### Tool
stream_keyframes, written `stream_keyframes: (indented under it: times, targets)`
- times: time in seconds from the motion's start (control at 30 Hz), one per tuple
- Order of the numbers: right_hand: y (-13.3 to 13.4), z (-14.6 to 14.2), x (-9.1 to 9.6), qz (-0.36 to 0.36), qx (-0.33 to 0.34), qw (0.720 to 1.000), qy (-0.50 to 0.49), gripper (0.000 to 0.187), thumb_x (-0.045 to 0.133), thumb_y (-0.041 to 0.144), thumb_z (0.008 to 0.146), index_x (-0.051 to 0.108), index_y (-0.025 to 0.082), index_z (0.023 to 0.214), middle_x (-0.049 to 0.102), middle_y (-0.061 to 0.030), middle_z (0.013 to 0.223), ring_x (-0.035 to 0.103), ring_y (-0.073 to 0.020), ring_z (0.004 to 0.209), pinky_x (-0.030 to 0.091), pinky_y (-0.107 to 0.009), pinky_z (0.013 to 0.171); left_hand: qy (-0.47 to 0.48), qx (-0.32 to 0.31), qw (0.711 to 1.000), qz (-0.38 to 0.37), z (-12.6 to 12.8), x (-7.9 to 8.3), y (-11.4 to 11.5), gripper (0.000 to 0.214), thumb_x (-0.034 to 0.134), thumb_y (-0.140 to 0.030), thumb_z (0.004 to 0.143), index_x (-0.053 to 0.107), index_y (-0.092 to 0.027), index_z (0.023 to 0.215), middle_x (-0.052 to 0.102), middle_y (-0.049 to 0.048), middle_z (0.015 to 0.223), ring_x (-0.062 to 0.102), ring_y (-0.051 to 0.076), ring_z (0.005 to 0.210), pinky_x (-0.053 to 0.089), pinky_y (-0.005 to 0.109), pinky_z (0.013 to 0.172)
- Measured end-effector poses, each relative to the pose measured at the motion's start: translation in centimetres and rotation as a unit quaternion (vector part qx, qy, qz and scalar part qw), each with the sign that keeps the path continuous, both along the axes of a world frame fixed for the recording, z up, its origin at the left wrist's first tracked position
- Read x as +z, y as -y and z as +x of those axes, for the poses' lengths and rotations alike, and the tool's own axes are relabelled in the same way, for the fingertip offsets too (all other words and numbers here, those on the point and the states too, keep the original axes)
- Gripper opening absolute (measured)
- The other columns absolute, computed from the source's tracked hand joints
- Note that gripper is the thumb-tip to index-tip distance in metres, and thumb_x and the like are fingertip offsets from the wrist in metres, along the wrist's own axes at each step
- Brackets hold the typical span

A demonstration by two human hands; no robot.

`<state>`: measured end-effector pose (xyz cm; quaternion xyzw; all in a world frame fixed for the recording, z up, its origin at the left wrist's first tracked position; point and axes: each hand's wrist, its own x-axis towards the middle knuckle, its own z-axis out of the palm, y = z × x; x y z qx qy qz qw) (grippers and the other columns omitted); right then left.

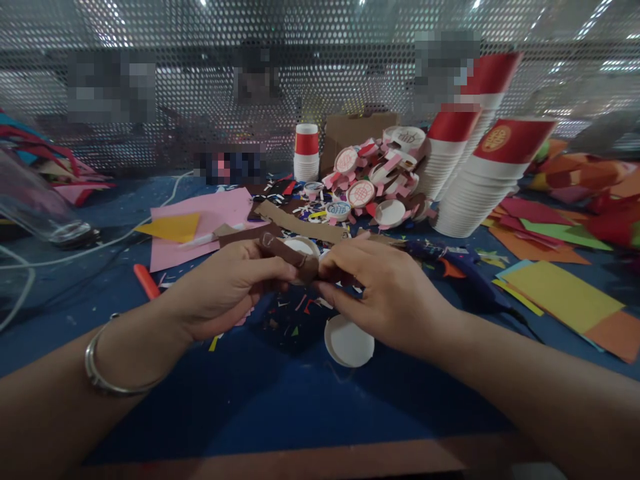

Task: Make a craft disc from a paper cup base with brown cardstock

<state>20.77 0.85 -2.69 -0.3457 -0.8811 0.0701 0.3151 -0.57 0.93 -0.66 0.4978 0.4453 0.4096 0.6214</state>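
Matt brown paper strip (pixel 286 252), shiny metal bangle (pixel 93 376).

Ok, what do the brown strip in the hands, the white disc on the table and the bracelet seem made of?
Brown strip: probably matte paper or thin card, given its dull, pale-marked surface.
White disc: likely coated paper, smooth with a thin raised rim; plastic isn't ruled out.
Bracelet: apparently polished metal, judging by its silvery highlights.
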Motion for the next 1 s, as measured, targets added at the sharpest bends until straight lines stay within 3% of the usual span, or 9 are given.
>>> stream_keyframes:
  times: [0.13, 0.27, 0.5, 0.77, 1.0]
  targets:
    - [-0.2, -0.1, 0.3, -0.068, -0.004, 0.996, -0.063, 0.004, 0.068, 0.017, 0.089, 0.064, 0.018, 0.091, 0.067, -0.0013, 0.084, 0.059, -0.0161, 0.076, 0.043, -0.029, 0.069, -0.014, 0.007, 1.0, 0.014, -0.3, 0.0, -0.2, 0.01, 0.079, -0.013, 0.071, 0.079, -0.019, 0.079, 0.074, 0.0033, 0.086, 0.063, 0.015, 0.084, 0.05, 0.023, 0.071]
    - [-0.1, -0.2, 0.6, -0.134, -0.012, 0.984, -0.118, 0.009, 0.069, 0.016, 0.087, 0.064, 0.019, 0.094, 0.069, -0.001, 0.09, 0.063, -0.0153, 0.078, 0.047, -0.028, 0.072, -0.004, 0.027, 1.0, 0.012, -0.4, 0.0, -0.3, 0.016, 0.08, -0.012, 0.07, 0.081, -0.019, 0.084, 0.074, 0.0036, 0.091, 0.062, 0.014, 0.085, 0.051, 0.021, 0.072]
    - [-0.3, -0.1, 0.5, -0.171, -0.026, 0.975, -0.143, 0.005, 0.069, 0.021, 0.09, 0.066, 0.019, 0.094, 0.069, -0.0003, 0.088, 0.062, -0.0139, 0.077, 0.045, -0.026, 0.063, -0.008, 0.039, 0.999, 0.003, -0.3, 0.2, -0.4, 0.024, 0.082, -0.014, 0.068, 0.082, -0.018, 0.091, 0.076, 0.0056, 0.098, 0.065, 0.017, 0.09, 0.052, 0.022, 0.072]
    - [-1.1, 0.1, 0.1, -0.31, 0.015, 0.922, -0.232, 0.009, 0.068, 0.027, 0.091, 0.065, 0.019, 0.089, 0.063, 0.0013, 0.078, 0.057, -0.013, 0.068, 0.047, -0.027, 0.061, -0.006, 0.006, 1.0, -0.006, -0.5, 0.1, -0.1, 0.031, 0.088, -0.014, 0.07, 0.081, -0.022, 0.099, 0.078, 0.0029, 0.103, 0.067, 0.016, 0.094, 0.054, 0.021, 0.075]
    - [-1.2, 0.2, 0.4, -0.384, 0.021, 0.892, -0.239, 0.016, 0.072, 0.034, 0.088, 0.067, 0.018, 0.087, 0.062, 0.001, 0.074, 0.053, -0.0129, 0.064, 0.045, -0.027, 0.058, 0.02, -0.007, 1.0, 0.007, -0.5, 0.1, 0.0, 0.033, 0.089, -0.013, 0.071, 0.082, -0.025, 0.101, 0.08, 0.0013, 0.096, 0.07, 0.014, 0.09, 0.054, 0.021, 0.078]
